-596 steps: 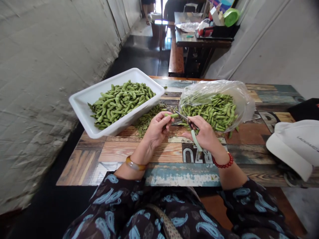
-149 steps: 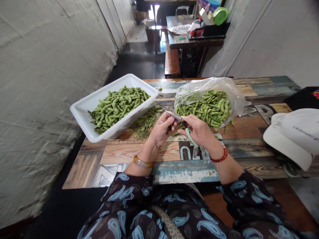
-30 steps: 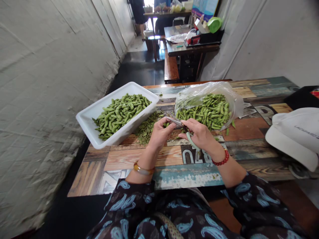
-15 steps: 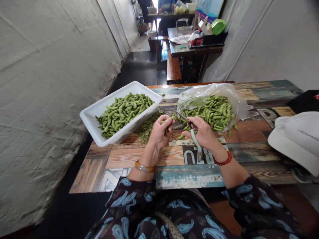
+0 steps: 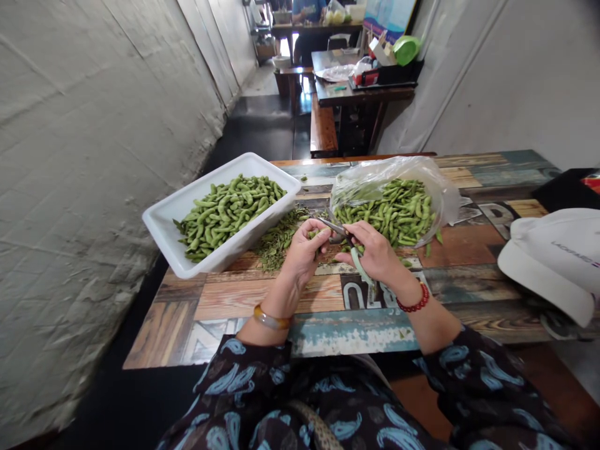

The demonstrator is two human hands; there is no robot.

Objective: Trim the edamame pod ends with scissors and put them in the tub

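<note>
My left hand (image 5: 305,248) pinches a green edamame pod (image 5: 322,232), mostly hidden by the fingers. Pale-green-handled scissors (image 5: 360,265) are in my right hand (image 5: 372,250), their dark blades pointing left and meeting the pod at my left fingertips. Left of my hands is a white plastic tub (image 5: 253,164) holding a heap of edamame pods (image 5: 229,212). To the right, a clear plastic bag (image 5: 443,187) lies with its mouth toward me, full of more pods (image 5: 403,209). Between tub and bag is a pile of trimmed green scraps (image 5: 274,247).
The table (image 5: 272,294) has a wood-plank pattern. A white cap (image 5: 553,256) sits at its right end. Beyond stand a bench (image 5: 323,128) and another table (image 5: 328,59) with a black tray (image 5: 398,74). A person (image 5: 307,12) is at the far back.
The scissors and my right hand have moved left, bringing the blades up to the pod in my left fingers. The whole view has shifted slightly.
</note>
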